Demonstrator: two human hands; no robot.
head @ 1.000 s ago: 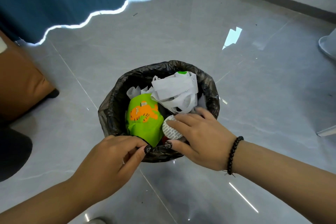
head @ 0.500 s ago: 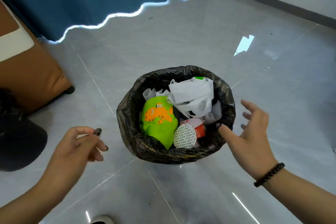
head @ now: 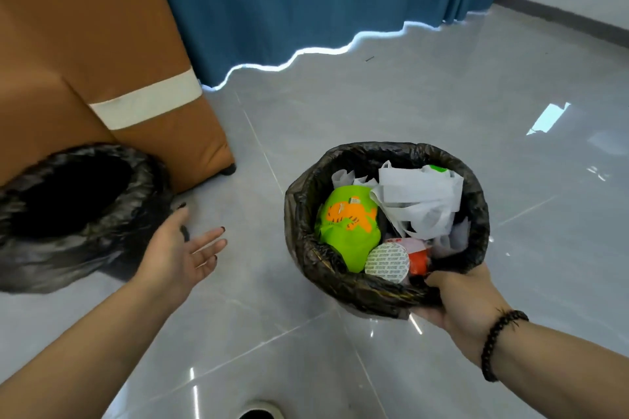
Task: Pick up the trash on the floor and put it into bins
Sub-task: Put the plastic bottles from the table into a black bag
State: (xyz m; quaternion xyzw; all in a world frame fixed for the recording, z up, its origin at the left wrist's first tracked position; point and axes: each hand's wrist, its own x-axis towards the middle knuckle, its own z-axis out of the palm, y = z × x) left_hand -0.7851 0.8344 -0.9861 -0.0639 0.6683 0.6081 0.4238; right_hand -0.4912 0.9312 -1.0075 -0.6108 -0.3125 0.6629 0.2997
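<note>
The bins come first: a second, empty-looking bin [head: 73,211] has come into view at the left by the brown sofa [head: 85,54], while the full bin [head: 386,224], holding a green wrapper [head: 347,230] and white bag [head: 418,204], is now gripped at its near rim by the right hand [head: 459,299]. The left hand [head: 177,255], pinched moments ago, now hangs open and empty between the bins. No trash shows on the floor [head: 374,105], so collecting looks done.

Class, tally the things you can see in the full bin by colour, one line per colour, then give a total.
Inside the full bin, gripped at its near rim by the right hand:
Green: 1, the green packet
White: 2, the white plastic bag and the round foil seal
Red: 1, the red piece
Total: 4 countable; anything beneath is hidden.
</note>
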